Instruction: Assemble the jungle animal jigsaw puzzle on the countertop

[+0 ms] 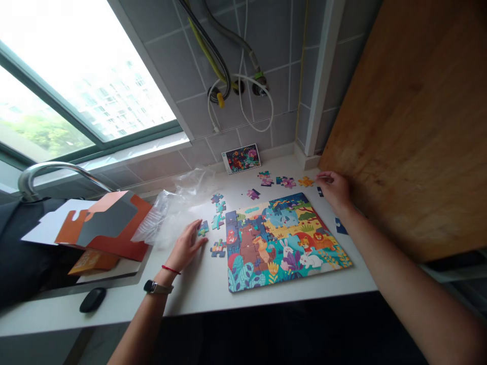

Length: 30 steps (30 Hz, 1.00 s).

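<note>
Closest to the camera, the right forearm slants in from the lower right corner over the tabletop, leading to the right hand beyond the puzzle's far right side. Its fingers are bent, tips close together just beside an orange puzzle piece; whether they pinch anything cannot be told. The left hand rests to the left of the puzzle, thumb parted from the forefinger, tips touching a blue-green puzzle piece that lies on the tabletop; a firm hold cannot be made out.

Between the hands lies the puzzle, a large joined picture of animals. More pieces, such as the teal piece, are scattered along its left and far sides. Behind them the picture card leans at the wall.

The step in hand seems to be sorting or choosing among loose pieces. Judged from this, the next move calls for a light edge grip and turning a piece until its colours and tabs match.
</note>
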Motion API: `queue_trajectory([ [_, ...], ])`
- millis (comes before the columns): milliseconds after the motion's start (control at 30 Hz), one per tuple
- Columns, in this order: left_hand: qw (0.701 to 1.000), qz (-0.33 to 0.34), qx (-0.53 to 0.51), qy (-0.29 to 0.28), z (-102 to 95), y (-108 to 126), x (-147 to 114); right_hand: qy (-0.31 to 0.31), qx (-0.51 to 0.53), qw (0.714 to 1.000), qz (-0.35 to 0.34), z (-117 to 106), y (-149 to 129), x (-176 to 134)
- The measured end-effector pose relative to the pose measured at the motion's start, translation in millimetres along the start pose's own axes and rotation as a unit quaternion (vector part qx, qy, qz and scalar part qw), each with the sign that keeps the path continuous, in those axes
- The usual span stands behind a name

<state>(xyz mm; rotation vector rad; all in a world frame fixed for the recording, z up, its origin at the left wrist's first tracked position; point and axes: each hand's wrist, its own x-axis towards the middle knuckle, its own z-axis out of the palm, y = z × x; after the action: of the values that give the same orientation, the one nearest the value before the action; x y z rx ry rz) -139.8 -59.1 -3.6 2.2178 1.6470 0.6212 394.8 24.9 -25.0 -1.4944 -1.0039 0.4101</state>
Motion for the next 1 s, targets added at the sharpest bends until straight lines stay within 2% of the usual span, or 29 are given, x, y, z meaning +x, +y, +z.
queue_trajectory([
  [133,0.998,-0.053,-0.024,0.008,-2.7,1.3,-0.1,-0.011,0.021,1.0,0.009,3.6,0.1,-1.6],
  [400,0.993,-0.067,-0.082,0.061,1.9,2.4,10.1,-0.031,0.064,0.997,0.01,2.9,-7.9,-6.3],
  [667,0.975,-0.06,-0.108,0.185,18.5,7.5,0.3,-0.026,0.077,0.996,0.025,4.7,-10.9,-4.0],
  [1000,0.974,-0.029,-0.117,0.192,21.7,21.5,-1.1,-0.035,0.095,0.994,0.038,6.3,-7.3,0.2],
])
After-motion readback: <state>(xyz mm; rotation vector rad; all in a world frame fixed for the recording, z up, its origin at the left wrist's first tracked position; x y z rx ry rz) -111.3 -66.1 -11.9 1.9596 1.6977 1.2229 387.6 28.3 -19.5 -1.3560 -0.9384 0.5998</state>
